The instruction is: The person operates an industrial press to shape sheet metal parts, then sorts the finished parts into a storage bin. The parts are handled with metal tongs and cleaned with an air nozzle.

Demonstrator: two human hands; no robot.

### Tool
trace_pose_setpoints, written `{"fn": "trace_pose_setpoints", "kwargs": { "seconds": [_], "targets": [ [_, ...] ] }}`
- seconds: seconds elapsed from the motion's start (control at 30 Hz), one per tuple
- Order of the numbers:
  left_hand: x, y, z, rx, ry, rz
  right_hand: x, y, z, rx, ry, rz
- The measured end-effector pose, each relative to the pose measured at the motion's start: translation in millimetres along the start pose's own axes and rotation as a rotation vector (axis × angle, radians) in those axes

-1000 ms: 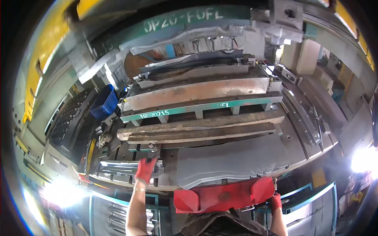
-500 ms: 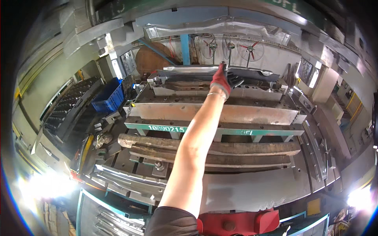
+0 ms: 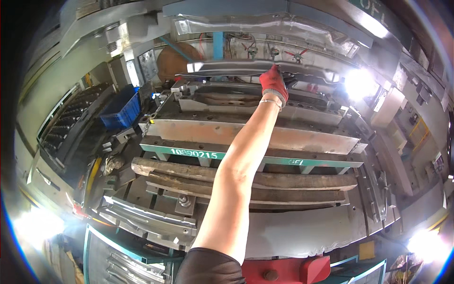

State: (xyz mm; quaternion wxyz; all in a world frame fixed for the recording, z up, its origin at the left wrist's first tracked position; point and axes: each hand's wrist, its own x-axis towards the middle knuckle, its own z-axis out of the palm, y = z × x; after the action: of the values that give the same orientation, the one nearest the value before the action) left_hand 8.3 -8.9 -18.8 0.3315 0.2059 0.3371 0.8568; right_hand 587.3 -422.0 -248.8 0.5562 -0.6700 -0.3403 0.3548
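Observation:
My left arm reaches forward across the press bed. At its far end my left hand [image 3: 274, 84], in a red glove with dark palm and fingers, is closed on the near edge of a long pressed metal panel [image 3: 227, 69]. The thumb lies against the panel, while the other fingers are largely hidden. Slightly tilted, the panel hangs above the lower die [image 3: 217, 103], its right end lower than its left. Shiny ends show on both sides of it. My right hand is out of view.
An upper die [image 3: 265, 24] overhangs the panel. Nearer lie a green-edged die base [image 3: 246, 157], wooden beams [image 3: 302, 181] and a red fixture [image 3: 288, 270]. A blue crate [image 3: 122, 112] stands left, beside a rack of metal parts [image 3: 75, 120]. Fans [image 3: 297, 56] stand behind.
The metal panel has risen off the lower die, with my left hand closed on it. Earlier the hand was at its near edge with fingers spread. The view has shifted slightly.

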Motion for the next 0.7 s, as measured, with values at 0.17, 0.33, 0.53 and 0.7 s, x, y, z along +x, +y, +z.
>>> {"fn": "trace_pose_setpoints", "kwargs": {
  "seconds": [0.17,0.33,0.53,0.7],
  "targets": [
    [-130,91,-72,-0.404,-0.416,-0.183,-10,-12,-10,0.019,-0.029,-0.049],
    [-261,156,-219,-0.371,-0.219,-0.07,59,31,-46,-0.009,-0.342,-0.202],
    [-407,221,-416,0.684,0.261,0.559,51,2,43,-0.191,-0.45,-0.386],
    [-444,274,-542,-0.023,0.412,-0.069,46,24,55,-0.074,-0.644,-0.167]
  ]
}}
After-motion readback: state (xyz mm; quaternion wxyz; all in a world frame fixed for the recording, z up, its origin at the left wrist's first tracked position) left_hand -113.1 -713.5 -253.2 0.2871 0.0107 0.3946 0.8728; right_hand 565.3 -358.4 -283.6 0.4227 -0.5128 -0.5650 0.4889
